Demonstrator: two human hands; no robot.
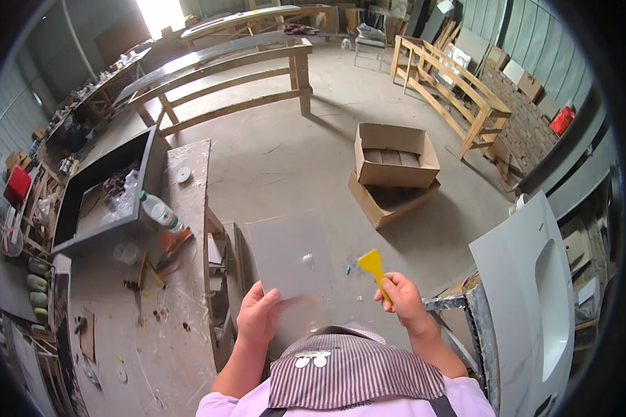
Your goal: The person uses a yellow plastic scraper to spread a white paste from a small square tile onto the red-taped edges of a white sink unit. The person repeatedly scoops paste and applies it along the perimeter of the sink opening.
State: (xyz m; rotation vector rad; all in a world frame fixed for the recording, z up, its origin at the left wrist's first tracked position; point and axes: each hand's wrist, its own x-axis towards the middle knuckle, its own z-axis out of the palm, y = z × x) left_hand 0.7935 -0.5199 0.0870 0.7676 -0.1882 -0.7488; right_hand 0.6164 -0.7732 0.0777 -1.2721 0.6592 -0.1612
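In my left hand (259, 314) is a thin, flat grey board (283, 243), gripped at its near left edge with the thumb on top. A small white blob of paste (308, 261) lies on the board, right of its middle. My right hand (405, 302) is closed around the handle of a yellow plastic scraper (371, 261). The scraper's wide blade points up and away, to the right of the board and apart from it. My left fingers under the board are mostly hidden.
At left stands a stained workbench (181, 347) with a dark open box (62, 240), a plastic bottle (158, 210) and several tools. Cardboard boxes (396, 167) sit on the floor ahead. A white basin panel (515, 278) stands close on my right. Wooden frames (452, 87) are farther back.
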